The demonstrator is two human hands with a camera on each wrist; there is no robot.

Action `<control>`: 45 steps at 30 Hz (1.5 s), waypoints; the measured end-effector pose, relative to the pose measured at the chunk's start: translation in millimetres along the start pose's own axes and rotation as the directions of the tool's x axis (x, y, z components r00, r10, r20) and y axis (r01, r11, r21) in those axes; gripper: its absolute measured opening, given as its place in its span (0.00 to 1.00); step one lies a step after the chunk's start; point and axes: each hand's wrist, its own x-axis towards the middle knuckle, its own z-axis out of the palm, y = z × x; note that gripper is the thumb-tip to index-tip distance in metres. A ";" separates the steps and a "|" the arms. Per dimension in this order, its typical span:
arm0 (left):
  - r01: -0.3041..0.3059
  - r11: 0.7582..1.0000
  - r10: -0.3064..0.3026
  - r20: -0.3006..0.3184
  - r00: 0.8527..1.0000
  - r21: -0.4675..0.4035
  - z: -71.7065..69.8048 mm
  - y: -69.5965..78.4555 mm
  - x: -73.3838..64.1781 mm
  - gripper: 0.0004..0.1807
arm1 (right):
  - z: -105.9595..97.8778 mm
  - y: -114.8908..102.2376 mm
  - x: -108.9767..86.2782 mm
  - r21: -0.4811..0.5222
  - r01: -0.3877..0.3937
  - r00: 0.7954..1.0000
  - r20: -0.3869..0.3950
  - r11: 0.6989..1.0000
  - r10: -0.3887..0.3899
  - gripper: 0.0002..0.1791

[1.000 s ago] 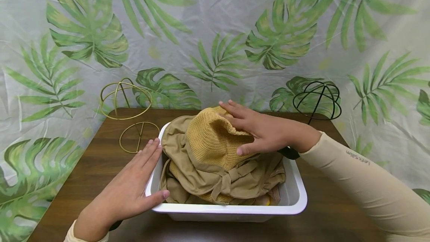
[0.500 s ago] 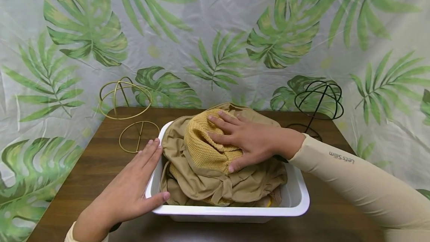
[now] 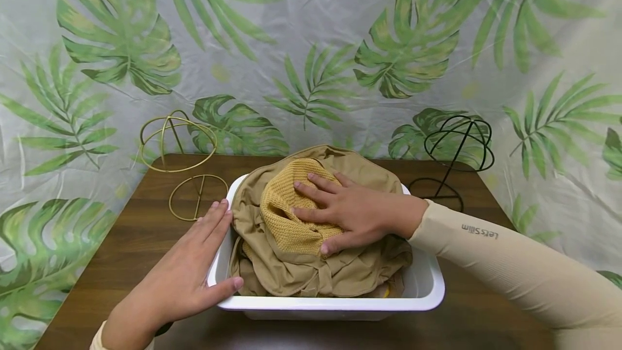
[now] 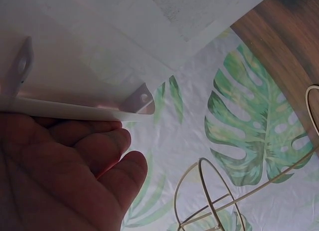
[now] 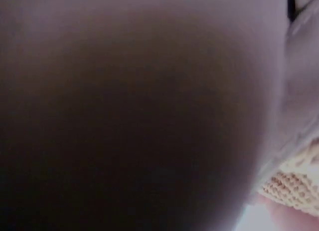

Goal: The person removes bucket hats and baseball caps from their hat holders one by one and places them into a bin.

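In the head view, a hat with a mustard knit crown point(image 3: 282, 226) and a wide khaki cloth brim point(image 3: 286, 277) lies on top of a heap in a white plastic basin point(image 3: 434, 285). My right hand point(image 3: 357, 214) presses its spread fingers on the crown, which is dented and creased. My left hand point(image 3: 180, 269) lies along the basin's left rim, fingers straight and thumb over the near corner. From the left wrist, the fingers point(image 4: 104, 141) show against the underside of the rim point(image 4: 89, 109). The right wrist view is mostly dark and blurred, with a bit of knit point(image 5: 294, 188) at lower right.
A gold wire hat stand point(image 3: 180, 169) is behind the basin on the left, and a black wire hat stand point(image 3: 459, 145) on the right. Everything stands on a dark wooden table point(image 3: 116, 263). A leaf-print cloth point(image 3: 316, 20) hangs behind.
My right hand has moved left and down onto the knit crown, flattening it. The khaki brim at the back now shows, and so does the black stand's base. My left hand stays on the rim.
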 end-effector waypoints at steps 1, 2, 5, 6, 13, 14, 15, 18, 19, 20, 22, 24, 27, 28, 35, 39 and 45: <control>0.000 1.000 0.000 0.000 1.000 -0.001 0.2 -0.1 0.2 0.53 | 0.8 -0.6 0.1 -0.014 0.001 1.000 0.000 1.000 -0.001 0.43; 0.000 1.000 0.000 0.000 1.000 -0.002 0.4 -0.1 0.4 0.53 | 1.6 -1.3 0.0 -0.024 0.001 1.000 0.002 1.000 -0.001 0.43; 0.003 1.000 -0.003 0.006 1.000 -0.006 1.0 0.3 0.5 0.52 | 4.3 -3.3 -0.8 -0.046 0.007 1.000 0.008 0.999 -0.006 0.41; 0.005 1.000 -0.005 0.009 1.000 -0.006 1.3 0.4 0.5 0.52 | 5.1 -3.9 -0.9 -0.051 0.007 1.000 0.009 0.999 -0.007 0.41; 0.015 1.000 -0.015 0.015 1.000 -0.008 2.4 1.0 1.5 0.52 | 11.2 -8.8 -1.9 -0.045 0.010 1.000 -0.002 0.999 -0.011 0.38; 0.016 1.000 -0.016 0.017 1.000 -0.008 2.5 1.1 1.8 0.52 | 12.4 -9.4 -2.3 -0.037 0.013 1.000 -0.003 0.999 -0.013 0.37; 0.016 1.000 -0.016 0.017 1.000 -0.008 2.5 1.2 2.1 0.52 | 13.5 -9.9 -2.6 -0.032 0.017 1.000 -0.005 0.999 -0.017 0.37; 0.015 1.000 -0.015 0.019 1.000 -0.003 2.3 1.1 3.4 0.52 | 15.5 -10.8 -2.8 -0.033 0.015 1.000 -0.002 0.999 -0.015 0.36; 0.014 1.000 -0.014 0.019 1.000 -0.003 2.1 0.9 3.8 0.52 | 16.1 -10.9 -2.5 -0.036 0.012 1.000 -0.001 0.999 -0.012 0.36; 0.012 1.000 -0.012 0.019 1.000 -0.003 1.9 0.5 4.2 0.52 | 16.6 -10.7 -1.9 -0.039 0.009 1.000 0.001 0.999 -0.009 0.36; 0.009 1.000 -0.009 0.018 1.000 -0.001 1.4 -0.3 4.7 0.52 | 16.7 -10.6 -0.2 -0.043 0.004 1.000 0.010 0.999 -0.003 0.36; 0.004 1.000 -0.004 0.015 1.000 -0.002 1.0 -1.1 4.7 0.52 | 18.1 -10.4 2.6 -0.043 0.003 1.000 0.023 0.999 -0.002 0.35; 0.002 1.000 -0.002 0.009 1.000 -0.003 0.8 -2.0 4.4 0.52 | 21.4 -10.7 8.3 -0.001 0.001 0.998 0.065 1.000 -0.001 0.34; 0.003 1.000 -0.003 0.009 1.000 -0.005 1.0 -2.2 4.4 0.52 | 23.3 -10.7 10.7 0.020 0.000 0.997 0.082 1.000 -0.001 0.34; 0.008 1.000 -0.007 0.025 1.000 -0.013 2.3 -1.2 5.2 0.52 | 34.6 -11.5 22.8 0.102 -0.016 0.987 0.164 0.995 -0.001 0.34; 0.000 1.000 0.000 0.013 1.000 -0.007 0.9 -0.9 3.6 0.52 | 35.5 -13.8 26.2 0.103 -0.025 0.984 0.179 0.994 0.006 0.34; 0.004 1.000 -0.004 0.017 1.000 -0.002 -0.4 -1.1 0.4 0.53 | 40.2 -19.3 32.5 0.087 -0.047 0.974 0.223 0.995 0.027 0.34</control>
